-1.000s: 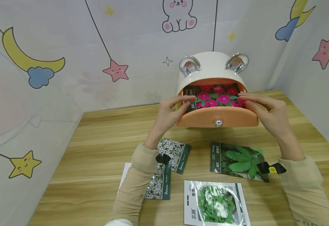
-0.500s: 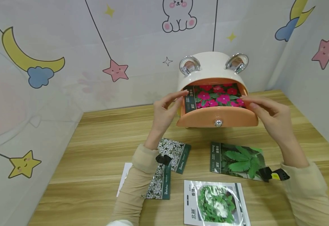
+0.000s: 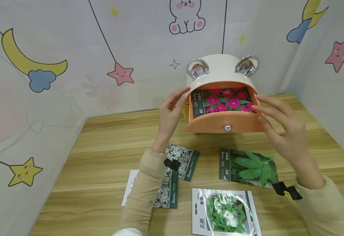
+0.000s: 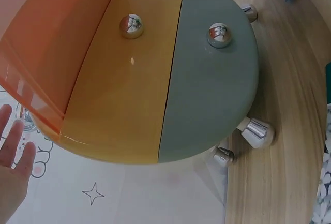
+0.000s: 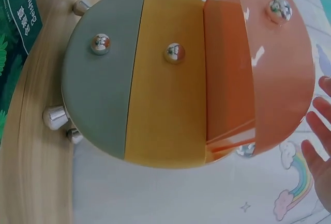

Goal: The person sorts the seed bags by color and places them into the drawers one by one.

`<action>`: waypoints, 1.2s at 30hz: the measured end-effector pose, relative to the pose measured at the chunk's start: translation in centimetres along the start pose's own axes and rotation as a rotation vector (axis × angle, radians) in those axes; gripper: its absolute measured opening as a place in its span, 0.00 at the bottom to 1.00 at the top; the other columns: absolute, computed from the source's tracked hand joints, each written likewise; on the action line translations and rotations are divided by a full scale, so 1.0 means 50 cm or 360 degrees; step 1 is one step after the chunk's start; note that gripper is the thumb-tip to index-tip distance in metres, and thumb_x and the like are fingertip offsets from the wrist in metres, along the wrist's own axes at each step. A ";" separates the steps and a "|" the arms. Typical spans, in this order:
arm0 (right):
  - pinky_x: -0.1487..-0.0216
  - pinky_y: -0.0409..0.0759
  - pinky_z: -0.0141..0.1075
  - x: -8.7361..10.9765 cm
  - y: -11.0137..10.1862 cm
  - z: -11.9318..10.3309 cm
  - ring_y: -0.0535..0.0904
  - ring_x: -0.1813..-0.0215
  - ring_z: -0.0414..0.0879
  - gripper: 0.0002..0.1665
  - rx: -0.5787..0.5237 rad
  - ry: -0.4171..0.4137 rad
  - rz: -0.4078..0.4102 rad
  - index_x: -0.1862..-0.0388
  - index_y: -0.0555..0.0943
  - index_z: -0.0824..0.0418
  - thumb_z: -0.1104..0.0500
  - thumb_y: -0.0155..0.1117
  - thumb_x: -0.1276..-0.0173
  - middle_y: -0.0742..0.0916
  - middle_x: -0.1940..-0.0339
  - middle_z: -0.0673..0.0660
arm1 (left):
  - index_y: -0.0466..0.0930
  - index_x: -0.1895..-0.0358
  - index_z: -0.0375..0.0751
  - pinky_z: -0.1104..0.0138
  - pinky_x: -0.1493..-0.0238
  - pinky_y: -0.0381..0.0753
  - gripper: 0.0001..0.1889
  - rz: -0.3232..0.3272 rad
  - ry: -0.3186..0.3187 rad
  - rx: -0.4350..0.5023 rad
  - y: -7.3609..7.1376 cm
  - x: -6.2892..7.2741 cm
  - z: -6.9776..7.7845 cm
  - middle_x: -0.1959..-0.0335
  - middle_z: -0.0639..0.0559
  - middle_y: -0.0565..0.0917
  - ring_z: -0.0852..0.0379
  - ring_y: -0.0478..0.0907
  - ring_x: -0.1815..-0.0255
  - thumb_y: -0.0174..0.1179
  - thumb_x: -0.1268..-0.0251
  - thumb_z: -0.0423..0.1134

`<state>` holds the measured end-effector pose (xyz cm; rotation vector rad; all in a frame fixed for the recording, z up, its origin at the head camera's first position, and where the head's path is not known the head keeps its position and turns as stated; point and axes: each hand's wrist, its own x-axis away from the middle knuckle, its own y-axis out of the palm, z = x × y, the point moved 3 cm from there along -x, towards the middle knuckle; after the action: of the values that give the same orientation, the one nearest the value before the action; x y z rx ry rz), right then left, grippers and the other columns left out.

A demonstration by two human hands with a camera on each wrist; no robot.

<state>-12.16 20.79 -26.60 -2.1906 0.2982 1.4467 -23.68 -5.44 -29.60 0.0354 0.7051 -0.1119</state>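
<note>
A wood-grain surface (image 3: 101, 157) carries a three-drawer cabinet (image 3: 223, 68) at its far side, right of centre, standing on silvery feet (image 4: 258, 132). Nearer, left of centre, lie a white-flower seed packet (image 3: 181, 159) and a second one (image 3: 164, 195), partly hidden by the left sleeve (image 3: 138, 193). A fern-leaf packet (image 3: 248, 167) lies right, a white-bordered herb packet (image 3: 225, 211) nearest.

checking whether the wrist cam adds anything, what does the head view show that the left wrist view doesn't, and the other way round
Only head: the right hand, the pink-flower packet in the open orange drawer, and the fern packet.
Only left wrist: the green drawer and the middle knob.
Both: the orange drawer, left hand and table.
</note>
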 end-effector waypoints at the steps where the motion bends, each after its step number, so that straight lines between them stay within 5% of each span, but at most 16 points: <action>1: 0.33 0.71 0.30 -0.001 0.004 -0.009 0.78 0.37 0.46 0.19 0.0016 -0.0061 0.0027 0.59 0.84 0.72 0.54 0.60 0.30 0.84 0.48 0.68 | 0.78 0.43 0.31 0.61 0.32 0.72 0.15 0.0001 -0.0010 -0.0021 0.000 -0.002 -0.003 0.43 0.36 0.80 0.54 0.76 0.36 0.52 0.30 0.30; 8: 0.29 0.70 0.40 0.003 0.032 -0.051 0.77 0.38 0.53 0.12 0.0176 -0.0455 0.0166 0.57 0.85 0.66 0.61 0.57 0.30 0.86 0.48 0.62 | 0.74 0.38 0.33 0.64 0.31 0.71 0.18 0.0031 -0.0087 -0.0014 0.004 -0.012 -0.026 0.39 0.39 0.78 0.55 0.73 0.34 0.50 0.28 0.31; 17: 0.35 0.75 0.37 0.022 0.061 -0.076 0.80 0.51 0.58 0.11 0.0354 -0.0745 0.0085 0.58 0.85 0.66 0.62 0.58 0.30 0.87 0.56 0.63 | 0.71 0.35 0.36 0.65 0.30 0.69 0.19 -0.0020 -0.0251 0.0063 0.010 -0.018 -0.055 0.33 0.43 0.74 0.54 0.69 0.30 0.46 0.24 0.37; 25: 0.63 0.75 0.43 0.036 0.072 -0.069 0.78 0.63 0.56 0.14 0.0445 -0.0716 -0.0039 0.59 0.86 0.65 0.57 0.56 0.27 0.86 0.63 0.62 | 0.71 0.34 0.39 0.69 0.28 0.65 0.20 -0.0008 -0.0293 0.0041 0.016 -0.023 -0.077 0.32 0.47 0.73 0.59 0.67 0.29 0.41 0.22 0.40; 36: 0.69 0.77 0.40 0.048 0.095 -0.062 0.78 0.69 0.54 0.16 0.0517 -0.0722 -0.0146 0.58 0.86 0.67 0.58 0.55 0.27 0.85 0.66 0.62 | 0.66 0.29 0.55 0.62 0.22 0.54 0.22 -0.0057 -0.0513 0.0064 0.018 -0.028 -0.116 0.24 0.62 0.60 0.64 0.53 0.23 0.38 0.22 0.48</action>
<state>-10.79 15.34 -29.13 -1.5528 0.2475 1.6600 -28.36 -3.99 -33.13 0.0421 0.3816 -0.1619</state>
